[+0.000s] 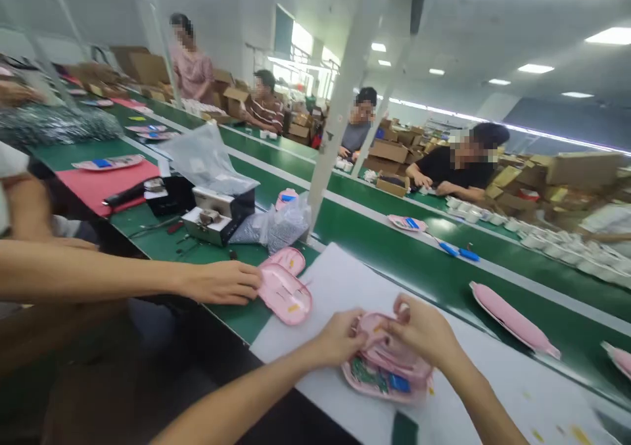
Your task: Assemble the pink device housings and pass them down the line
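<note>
In front of me a pink plastic shell half (pixel 394 356) is tilted over a second pink half (pixel 362 389), which has a green circuit board (pixel 367 374) and a blue block (pixel 399 383) inside. The left edge of the upper shell is gripped by my left hand (pixel 340 336), its fingers closed. My right hand (pixel 424 330) has curled fingers at the top right of the same shell; its fingertips are slightly blurred. Both halves are over a white sheet (pixel 325 281) on the green table. Left of them, a co-worker's hand (pixel 221 283) touches another pink shell (pixel 286 294).
A metal-edged case (pixel 211 218) and bagged parts (pixel 280 225) stand beyond the co-worker's hand. A green conveyor (pixel 438 261) runs past, carrying pink shells (pixel 513 317) and blue parts (pixel 458 251). A white post (pixel 340 103) rises beside it. Several people sit across.
</note>
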{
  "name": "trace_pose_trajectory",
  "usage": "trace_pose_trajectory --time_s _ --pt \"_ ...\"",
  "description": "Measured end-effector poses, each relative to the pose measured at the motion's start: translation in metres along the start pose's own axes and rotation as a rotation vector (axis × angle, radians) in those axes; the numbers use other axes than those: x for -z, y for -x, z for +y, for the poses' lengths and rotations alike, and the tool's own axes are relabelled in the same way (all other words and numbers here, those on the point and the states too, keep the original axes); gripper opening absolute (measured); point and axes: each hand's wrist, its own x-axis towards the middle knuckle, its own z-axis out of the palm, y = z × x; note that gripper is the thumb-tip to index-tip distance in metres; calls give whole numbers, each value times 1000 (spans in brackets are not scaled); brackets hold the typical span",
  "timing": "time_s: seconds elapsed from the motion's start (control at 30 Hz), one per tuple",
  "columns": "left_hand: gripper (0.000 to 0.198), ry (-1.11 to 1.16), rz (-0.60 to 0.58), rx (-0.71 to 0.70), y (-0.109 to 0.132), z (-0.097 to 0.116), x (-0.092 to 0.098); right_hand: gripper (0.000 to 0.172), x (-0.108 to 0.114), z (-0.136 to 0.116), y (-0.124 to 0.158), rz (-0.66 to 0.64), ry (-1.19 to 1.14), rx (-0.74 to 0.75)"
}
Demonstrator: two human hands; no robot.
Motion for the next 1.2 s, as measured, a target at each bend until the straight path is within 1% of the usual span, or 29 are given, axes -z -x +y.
trace_pose_trajectory --time_s 0.07,0.17,0.3,0.37,0.4,0.47,0.5,0.57,0.6,0.63,0.67,0.7,0.77,0.8,0.87,0.9,0.93,0.97,1.03,1.07,1.1,1.13,1.17,1.2 --pt "26 50 -8 59 -1 4 -1 8 7 0 0 -76 -79 37" --pt "23 100 -34 117 -5 12 -1 9 8 0 1 -96 -155 19" --pt "33 83 -63 62 -5 20 -1 12 7 -3 10 -72 -263 12" --pt "32 19 -75 45 0 19 0 16 12 -5 22 -88 -262 45" --pt "28 -15 -104 26 3 18 1 17 16 -6 29 -118 -250 64" --pt "20 -84 -223 -71 9 16 5 16 22 -8 44 -215 -189 98" --pt "21 -121 -294 -146 11 16 7 24 23 -9 52 -263 -145 110" --pt "30 -212 -413 -310 13 19 14 59 19 -11 64 -332 -59 130" --pt "33 -270 -447 -378 12 22 17 77 13 -12 68 -352 -32 153" --pt "35 -333 -472 -430 12 25 21 91 6 -12 71 -370 -15 173" --pt "38 -400 -492 -472 11 27 24 101 -3 -12 72 -399 -2 177" --pt "43 -468 -512 -503 12 30 27 107 -13 -11 73 -432 18 166" --pt "54 -581 -539 -530 15 32 33 109 -32 -7 71 -459 89 125" --pt "60 -618 -546 -527 19 32 35 106 -40 -4 70 -446 122 121" --pt "69 -662 -519 -495 29 31 41 95 -52 5 66 -369 127 174" --pt "70 -675 -473 -473 34 30 44 91 -55 11 61 -317 106 206" --pt "68 -684 -393 -450 40 28 47 87 -56 18 54 -265 79 226" --pt "65 -686 -289 -426 46 27 50 83 -56 26 44 -208 56 227" --pt "58 -680 -88 -379 56 21 56 78 -49 42 12 -71 51 164" --pt "56 -689 -26 -358 60 17 58 76 -44 50 -10 -5 71 116" --pt "53 -711 2 -332 63 10 59 74 -39 57 -34 49 100 66" --pt "50 -746 -2 -307 63 1 59 74 -35 63 -60 86 132 8" --pt "47 -788 -25 -287 62 -10 59 75 -31 68 -85 101 164 -51" --pt "44 -832 -47 -276 60 -24 59 75 -29 71 -108 88 187 -96"
